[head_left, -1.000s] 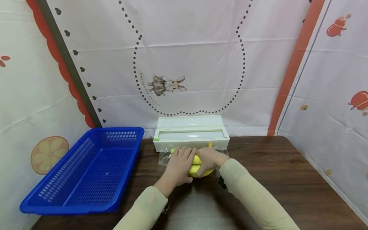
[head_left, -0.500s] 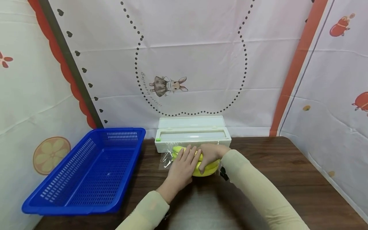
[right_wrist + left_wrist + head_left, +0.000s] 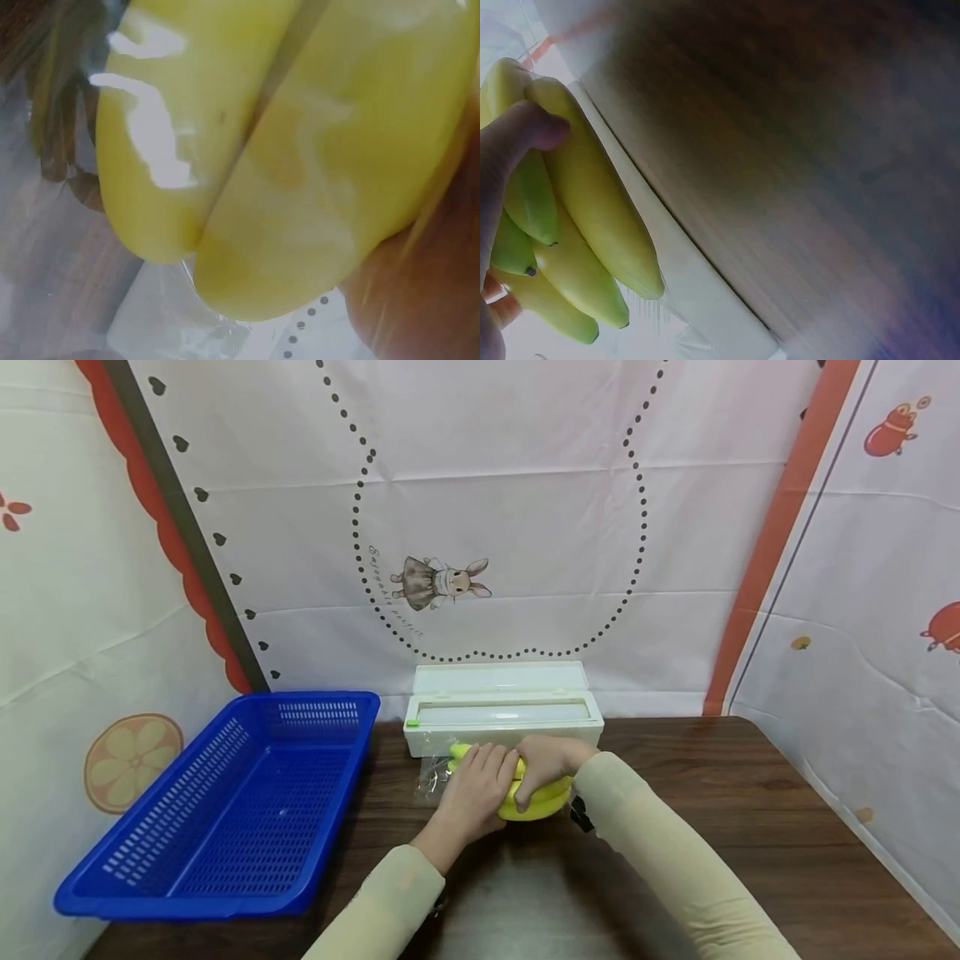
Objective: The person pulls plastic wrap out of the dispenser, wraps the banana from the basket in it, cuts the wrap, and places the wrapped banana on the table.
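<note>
Both hands are on the bunch of bananas here: left hand curled round one end with the thumb pressed over the top, right hand gripping the other end, thumb down the near side. The bunch sits at the near face of the white box, lid tilted up, with clear film around it.

IMO this looks like a snug-wrap step. I'd support the weight from below, smooth the film along the curve with flat fingers, and go light on the tips (they look like the likeliest spot to poke through). Too hard a squeeze could bunch the film up.

Headcount: one bunch, one box, one green tab on it, one blue basket off to the left, one table. I get at least five banana tips in the left wrist view; hands hide the rest.
</note>
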The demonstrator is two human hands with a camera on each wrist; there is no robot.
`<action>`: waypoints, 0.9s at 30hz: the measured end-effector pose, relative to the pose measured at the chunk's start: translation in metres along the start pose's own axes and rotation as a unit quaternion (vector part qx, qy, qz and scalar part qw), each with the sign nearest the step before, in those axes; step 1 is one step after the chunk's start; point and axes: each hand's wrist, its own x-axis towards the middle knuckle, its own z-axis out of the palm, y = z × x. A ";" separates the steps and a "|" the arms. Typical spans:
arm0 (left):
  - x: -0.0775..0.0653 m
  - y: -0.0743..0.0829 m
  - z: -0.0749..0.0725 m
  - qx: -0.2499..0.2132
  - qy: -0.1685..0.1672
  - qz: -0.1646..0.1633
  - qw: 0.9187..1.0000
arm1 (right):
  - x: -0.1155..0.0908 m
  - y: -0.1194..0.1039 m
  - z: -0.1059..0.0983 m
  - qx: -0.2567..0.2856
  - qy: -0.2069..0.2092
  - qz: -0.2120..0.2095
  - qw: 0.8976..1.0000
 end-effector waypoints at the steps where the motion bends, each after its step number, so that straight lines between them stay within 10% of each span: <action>1: 0.000 -0.001 0.001 -0.003 0.004 0.001 1.000 | 0.000 0.000 0.001 -0.003 0.005 -0.001 1.000; 6: 0.000 -0.002 0.002 -0.007 0.008 0.006 1.000 | 0.000 0.005 0.006 -0.008 0.017 -0.017 1.000; 16: 0.003 -0.008 -0.005 -0.061 -0.104 -0.030 0.992 | -0.005 0.013 0.016 0.098 0.076 -0.034 0.992; 27: 0.010 -0.012 -0.013 -0.105 -0.178 -0.057 0.977 | -0.013 0.020 0.019 0.095 0.142 -0.049 0.984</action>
